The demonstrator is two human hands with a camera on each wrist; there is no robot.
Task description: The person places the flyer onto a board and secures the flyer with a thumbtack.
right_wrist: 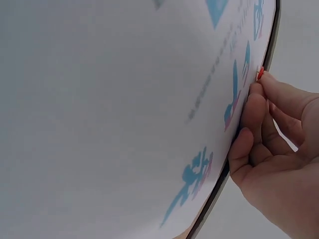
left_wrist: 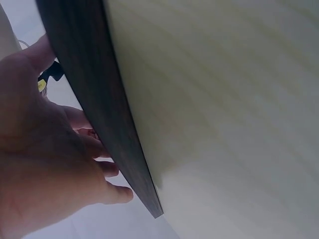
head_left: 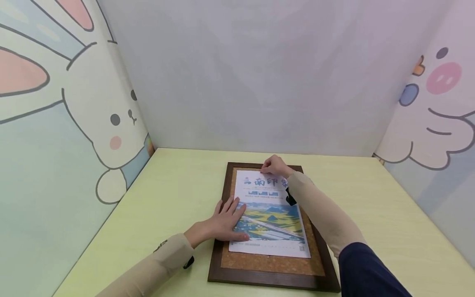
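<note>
**Poster pinned at the top edge of a cork board**

Poster [head_left: 269, 214] lies flat on the cork board [head_left: 272, 264], top edge toward the desk's far edge. Printed side up: blue characters above, a yellow-and-blue landscape below.

Right hand [head_left: 274, 166] sits at the poster's top edge, grip closed, fingertips pinched on a small red pushpin [right_wrist: 259, 73] at the paper's margin. Right wrist view shows the pin head between the fingertips [right_wrist: 256, 92], just beside the dark frame [right_wrist: 271, 45].

Left hand [head_left: 226, 220] lies flat on the poster's left side, fingers straight and spread, palm over the frame's left rail.

Board rests on the pale yellow desk [head_left: 371, 206], nearer its front edge and roughly midway between the side edges. Cartoon-printed walls [head_left: 67, 123] enclose the desk on three sides.
</note>
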